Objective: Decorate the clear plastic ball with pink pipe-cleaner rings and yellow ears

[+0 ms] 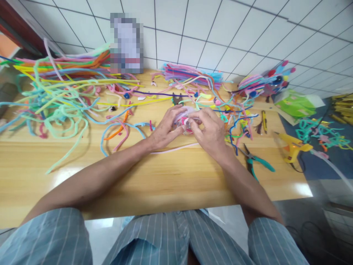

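Both hands meet around a small clear, round object with pink-red and white parts over the middle of the table. Its kind is hard to make out, since my fingers cover much of it. My left hand is closed around its left side, thumb at the front. From the right, my right hand grips it with thumb and bent fingers. A pale lilac fuzzy piece shows behind, between the hands. One pale pink pipe cleaner lies on the table just in front of them.
Tangled pipe cleaners spread at left; a bundle lies by the tiled wall. Dark-jawed cutters sit beyond my hands. Teal-handled pliers, a yellow utility knife and a yellow glue gun are at right.
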Demonstrator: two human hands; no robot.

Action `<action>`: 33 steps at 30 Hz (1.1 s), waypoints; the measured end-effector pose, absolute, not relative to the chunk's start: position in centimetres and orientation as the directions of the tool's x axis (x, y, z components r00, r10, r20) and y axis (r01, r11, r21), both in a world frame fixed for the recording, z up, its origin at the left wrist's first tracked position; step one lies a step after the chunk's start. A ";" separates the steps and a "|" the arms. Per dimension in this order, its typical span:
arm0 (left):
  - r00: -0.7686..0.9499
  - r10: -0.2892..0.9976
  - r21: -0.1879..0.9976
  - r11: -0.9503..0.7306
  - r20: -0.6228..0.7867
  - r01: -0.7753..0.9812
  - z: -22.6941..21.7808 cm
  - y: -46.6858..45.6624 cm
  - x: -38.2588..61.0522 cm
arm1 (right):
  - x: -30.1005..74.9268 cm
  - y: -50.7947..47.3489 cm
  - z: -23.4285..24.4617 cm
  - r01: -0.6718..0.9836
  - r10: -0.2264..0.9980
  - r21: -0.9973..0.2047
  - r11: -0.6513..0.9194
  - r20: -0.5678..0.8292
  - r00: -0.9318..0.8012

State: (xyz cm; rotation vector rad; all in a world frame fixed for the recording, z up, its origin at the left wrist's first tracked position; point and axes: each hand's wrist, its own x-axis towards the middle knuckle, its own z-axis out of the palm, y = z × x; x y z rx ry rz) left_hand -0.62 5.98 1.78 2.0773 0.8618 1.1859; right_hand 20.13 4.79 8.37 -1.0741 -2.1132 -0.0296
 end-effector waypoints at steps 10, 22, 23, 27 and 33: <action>0.391 0.772 0.756 -0.610 0.501 0.236 1.7 6.1 -0.6 | 20.1 4.6 8.3 0.726 0.675 -0.234 0.646 0.618 -0.402; 0.378 0.780 0.763 -0.602 0.499 0.236 1.8 6.0 -0.6 | 20.2 4.5 8.5 0.731 0.712 -0.289 0.618 0.599 -0.365; 0.378 0.780 0.764 -0.602 0.499 0.234 1.8 6.0 -0.6 | 20.2 4.5 8.5 0.731 0.712 -0.288 0.618 0.600 -0.365; 0.380 0.781 0.764 -0.600 0.496 0.236 1.8 6.1 -0.6 | 20.4 4.7 8.6 0.720 0.681 -0.261 0.643 0.624 -0.383; 0.374 0.789 0.764 -0.593 0.488 0.255 1.8 6.1 -0.7 | 20.4 4.6 8.6 0.715 0.674 -0.249 0.654 0.621 -0.401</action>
